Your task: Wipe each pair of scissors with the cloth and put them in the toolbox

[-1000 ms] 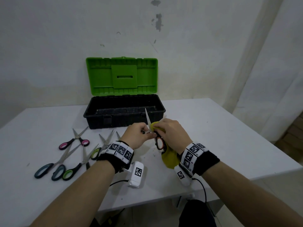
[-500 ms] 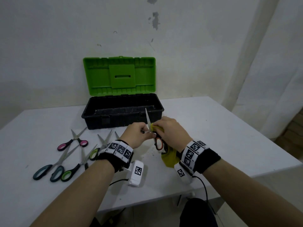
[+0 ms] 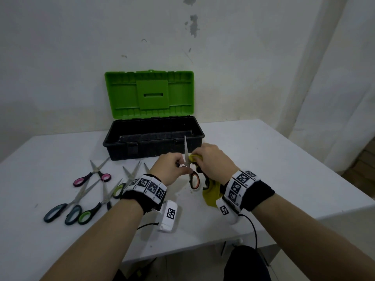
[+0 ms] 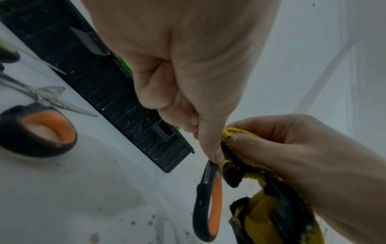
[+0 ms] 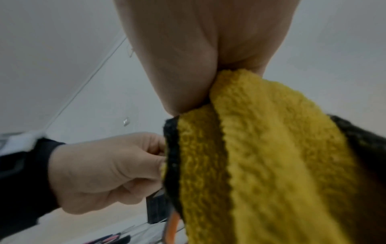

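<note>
Fingers point(image 4: 211, 148) of L hand point(image 3: 170, 169) pinch orange-handled scissors point(image 3: 191, 173) near pivot, one blade upright, in front of open toolbox point(image 3: 154, 142). R hand point(image 3: 213, 161) fingers curl round yellow cloth point(image 3: 211, 192), pressing it on other blade. Spare scissors point(image 3: 81, 197) lie left on table point(image 3: 274, 169).

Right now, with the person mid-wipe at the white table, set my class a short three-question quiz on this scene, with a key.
1. True or false: the black plastic toolbox with the green lid stands shut.
2. Which hand pinches the yellow cloth with dark edging? A) left hand B) right hand
3. Fill in: the orange-and-black-handled scissors in the left hand's grip point their blade ____.

Key: 1. False, the lid is raised. 2. B. 3. Upward.
</note>
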The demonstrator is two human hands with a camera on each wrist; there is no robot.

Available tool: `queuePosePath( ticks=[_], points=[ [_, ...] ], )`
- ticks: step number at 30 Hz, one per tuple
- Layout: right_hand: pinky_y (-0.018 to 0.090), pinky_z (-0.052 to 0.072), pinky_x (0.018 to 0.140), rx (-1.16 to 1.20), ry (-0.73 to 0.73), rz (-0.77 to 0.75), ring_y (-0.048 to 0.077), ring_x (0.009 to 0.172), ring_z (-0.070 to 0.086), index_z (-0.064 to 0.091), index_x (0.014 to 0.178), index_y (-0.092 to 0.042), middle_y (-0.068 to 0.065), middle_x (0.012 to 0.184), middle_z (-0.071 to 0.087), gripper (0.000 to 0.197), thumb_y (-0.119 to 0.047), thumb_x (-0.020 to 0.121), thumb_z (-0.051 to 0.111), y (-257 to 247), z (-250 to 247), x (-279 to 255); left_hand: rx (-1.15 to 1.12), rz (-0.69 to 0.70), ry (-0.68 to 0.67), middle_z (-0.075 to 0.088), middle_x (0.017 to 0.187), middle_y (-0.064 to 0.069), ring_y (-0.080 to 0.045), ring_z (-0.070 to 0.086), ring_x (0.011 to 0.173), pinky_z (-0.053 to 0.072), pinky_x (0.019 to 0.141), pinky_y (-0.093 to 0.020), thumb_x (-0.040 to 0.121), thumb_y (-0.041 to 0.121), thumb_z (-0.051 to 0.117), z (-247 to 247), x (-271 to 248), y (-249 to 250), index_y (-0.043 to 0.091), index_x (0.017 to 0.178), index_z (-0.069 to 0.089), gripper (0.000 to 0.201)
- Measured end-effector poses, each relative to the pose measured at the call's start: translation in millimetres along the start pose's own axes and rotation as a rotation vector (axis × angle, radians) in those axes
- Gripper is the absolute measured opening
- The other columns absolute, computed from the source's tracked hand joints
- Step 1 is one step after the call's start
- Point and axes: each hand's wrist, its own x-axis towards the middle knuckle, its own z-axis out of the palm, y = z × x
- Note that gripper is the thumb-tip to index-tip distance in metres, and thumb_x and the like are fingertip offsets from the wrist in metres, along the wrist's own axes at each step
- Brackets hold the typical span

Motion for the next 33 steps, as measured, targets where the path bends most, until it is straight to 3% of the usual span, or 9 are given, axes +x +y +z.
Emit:
queuePosePath(
  ticks=[5,8,12,15,19,21,25,29,33],
  points=[
    [0.035,0.048,0.076,0.009,0.154,0.160,0.026,0.092,0.057,0.067,0.105,-0.014,0.007,0.098,0.056,0.025,-0.021,0.100,0.043,20,-15,7,-0.047,-0.049,-0.015,0.051,0.065,0.004,-0.011,0.045,0.058,0.034,0.054,-0.024,0.079,0.037,0.081,-3,0,-3,0.017,0.069,0.051,0.038],
    [0.030,0.047,0.079,0.170,0.202,-0.064,0.018,0.087,0.056,0.068,0.104,-0.016,0.000,0.097,0.058,0.020,-0.021,0.098,0.050,17,-15,-3,-0.268,-0.113,-0.083,0.049,0.062,0.002,-0.012,0.044,0.053,0.037,0.053,-0.027,0.081,0.037,0.079,-4,2,-6,0.016,0.071,0.051,0.037],
    [0.035,0.052,0.077,0.155,0.115,-0.301,0.021,0.088,0.061,0.070,0.103,-0.013,0.003,0.101,0.063,0.016,-0.014,0.092,0.059,12,-6,-13,-0.524,-0.153,-0.168,0.035,0.053,0.004,-0.009,0.030,0.040,0.021,0.040,-0.023,0.088,0.026,0.074,-3,2,-2,0.011,0.079,0.048,0.031],
    [0.038,0.052,0.075,0.181,0.241,-0.207,0.023,0.085,0.061,0.071,0.101,-0.013,0.004,0.096,0.062,0.016,-0.008,0.089,0.061,23,-8,-8,-0.531,-0.153,-0.158,0.037,0.051,0.005,-0.008,0.031,0.040,0.021,0.040,-0.022,0.088,0.025,0.074,-4,1,0,0.012,0.078,0.049,0.030],
    [0.022,0.043,0.077,0.199,0.404,0.029,0.021,0.088,0.060,0.071,0.106,-0.016,0.003,0.094,0.062,0.018,-0.016,0.094,0.058,32,-14,1,-0.477,-0.152,-0.159,0.040,0.051,0.007,-0.006,0.035,0.038,0.026,0.041,-0.023,0.085,0.027,0.077,-5,3,-4,0.015,0.072,0.047,0.035],
    [0.022,0.043,0.077,0.214,0.394,-0.025,0.018,0.086,0.059,0.071,0.106,-0.017,0.001,0.094,0.062,0.017,-0.018,0.094,0.058,24,-13,-2,-0.433,-0.158,-0.151,0.042,0.052,0.006,-0.006,0.037,0.039,0.027,0.043,-0.024,0.083,0.031,0.078,-5,3,-5,0.016,0.070,0.047,0.037],
    [0.031,0.050,0.078,0.161,0.204,-0.140,0.019,0.086,0.059,0.071,0.108,-0.017,0.001,0.096,0.061,0.019,-0.020,0.095,0.057,8,-1,-11,-0.327,-0.109,-0.138,0.046,0.060,0.002,-0.008,0.042,0.045,0.033,0.042,-0.018,0.083,0.033,0.079,-3,1,-2,0.013,0.074,0.050,0.036],
    [0.032,0.048,0.079,0.135,0.206,0.010,0.021,0.089,0.058,0.071,0.107,-0.016,0.005,0.097,0.062,0.021,-0.023,0.097,0.053,18,-5,-4,-0.237,-0.088,-0.121,0.055,0.067,0.000,-0.010,0.047,0.054,0.042,0.054,-0.024,0.079,0.038,0.081,-4,0,-7,0.013,0.075,0.056,0.035],
    [0.026,0.039,0.076,0.133,0.255,0.160,0.026,0.093,0.058,0.071,0.105,-0.018,0.007,0.097,0.065,0.020,-0.023,0.096,0.054,40,-14,1,-0.250,-0.159,-0.115,0.057,0.069,0.000,-0.013,0.050,0.055,0.041,0.054,-0.027,0.080,0.043,0.079,-8,-1,-11,0.015,0.076,0.056,0.036]
  ],
)
